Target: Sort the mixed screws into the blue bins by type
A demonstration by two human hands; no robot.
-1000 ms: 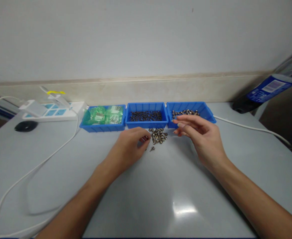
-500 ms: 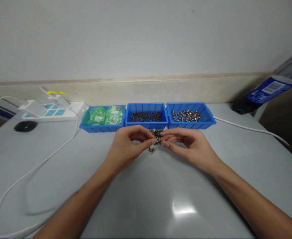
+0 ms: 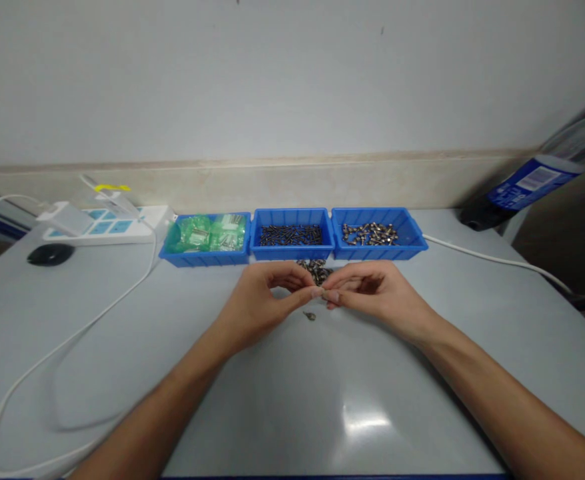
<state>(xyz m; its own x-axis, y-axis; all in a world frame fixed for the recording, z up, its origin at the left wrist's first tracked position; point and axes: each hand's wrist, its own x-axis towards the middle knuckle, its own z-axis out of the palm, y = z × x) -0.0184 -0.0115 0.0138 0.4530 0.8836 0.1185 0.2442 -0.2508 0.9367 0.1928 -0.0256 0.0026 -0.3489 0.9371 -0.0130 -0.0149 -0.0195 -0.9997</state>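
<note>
My left hand [image 3: 265, 300] and my right hand [image 3: 380, 293] meet fingertip to fingertip over the grey table, thumbs and forefingers closed in a pinch. What lies between the fingertips is too small and too covered to make out. Just behind them is a small heap of metal screws [image 3: 314, 269], partly hidden by my fingers. One loose screw-like piece [image 3: 310, 316] lies on the table in front of my left thumb.
Three blue bins stand along the wall: one with green bags [image 3: 195, 235], one with dark screws [image 3: 291, 235], one with shiny screws [image 3: 370, 234]. At left are a power strip [image 3: 117, 230], a black mouse [image 3: 50, 254] and a white cable [image 3: 85, 325]. A bottle [image 3: 527, 183] leans at right.
Both hands have come closer together and slightly towards me, their fingertips now meeting. Beside the heap, the small loose metal on the table now appears as a single piece, nearer to me.
</note>
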